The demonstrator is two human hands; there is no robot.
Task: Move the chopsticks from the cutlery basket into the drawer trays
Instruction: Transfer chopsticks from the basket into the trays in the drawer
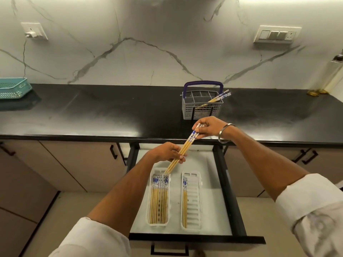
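Note:
A bundle of bamboo chopsticks (pixel 185 145) with blue-patterned tops slants over the open drawer (pixel 219 182). My right hand (pixel 209 127) pinches their patterned ends; my left hand (pixel 167 152) grips them lower down. Their tips point at the left white tray (pixel 168 201), which holds several chopsticks side by side. The right white tray (pixel 194 201) holds a couple along its left side. On the black counter stands the grey cutlery basket (pixel 202 105) with a purple handle. A few chopsticks (pixel 218 98) lean out of it to the right.
A teal plastic basket (pixel 13 88) sits at the counter's far left. A clear bottle (pixel 332 75) stands at the far right against the marble wall. Closed cabinet doors with black handles (pixel 113 152) flank the drawer. The drawer's front panel (pixel 196 239) juts toward me.

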